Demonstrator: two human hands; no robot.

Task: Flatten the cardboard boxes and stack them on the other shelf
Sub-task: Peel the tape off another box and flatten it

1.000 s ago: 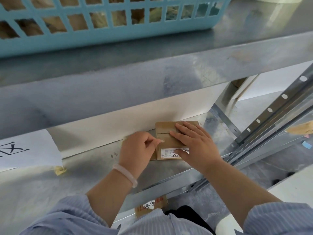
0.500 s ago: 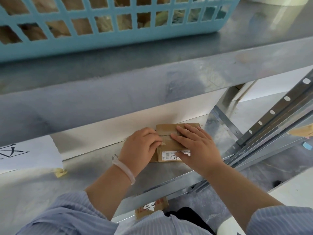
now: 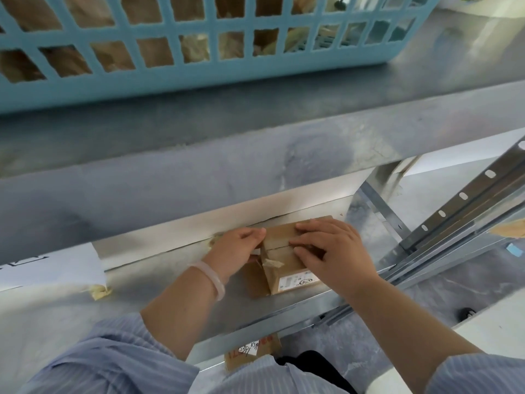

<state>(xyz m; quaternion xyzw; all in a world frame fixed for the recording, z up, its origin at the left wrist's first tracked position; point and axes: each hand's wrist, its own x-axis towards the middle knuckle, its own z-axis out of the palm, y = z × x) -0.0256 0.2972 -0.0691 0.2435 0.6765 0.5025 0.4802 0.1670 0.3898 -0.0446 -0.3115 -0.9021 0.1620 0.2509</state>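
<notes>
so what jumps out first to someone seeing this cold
The big light-blue basket fills the top, sitting on the upper metal shelf. Below, at centre, a small cardboard box lies on the lower shelf: the left hand grips its left end, the right hand presses on its top.

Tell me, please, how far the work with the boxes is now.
Done: nothing plainly flattened shows. In hand: the small cardboard box, not yet flat, sits on the lower shelf; the left hand grips its end, the right hand presses its top. Left: flatten it, stack it, then perhaps the brown contents of the blue basket.
</notes>
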